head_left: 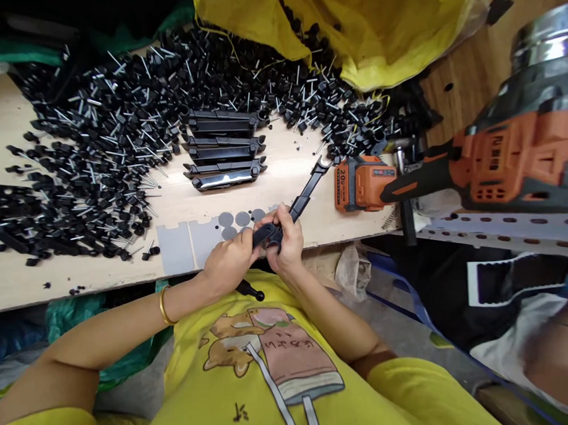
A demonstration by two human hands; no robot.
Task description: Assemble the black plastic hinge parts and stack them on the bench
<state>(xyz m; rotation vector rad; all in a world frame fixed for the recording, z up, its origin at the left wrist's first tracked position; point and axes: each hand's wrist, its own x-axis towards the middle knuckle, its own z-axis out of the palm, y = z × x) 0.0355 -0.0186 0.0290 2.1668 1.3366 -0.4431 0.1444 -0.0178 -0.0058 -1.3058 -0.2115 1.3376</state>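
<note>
Both hands meet just in front of my chest at the table's near edge. My left hand [229, 261] and my right hand [286, 241] are closed on the near end of a long black plastic bar [306, 195] that points up and to the right over the table. A small black knobbed piece [250, 290] pokes out below my left hand. Three finished black bars [224, 153] lie side by side in the middle of the table. A big heap of small black parts with metal pins [113, 132] covers the table's left and back.
An orange cordless drill [476, 164] is mounted at the right, its battery [361, 183] near the bar's far tip. A yellow sack [369, 24] spills parts at the back. Another person's arm [562, 350] shows at the lower right. A perforated metal shelf rail [504, 229] runs right.
</note>
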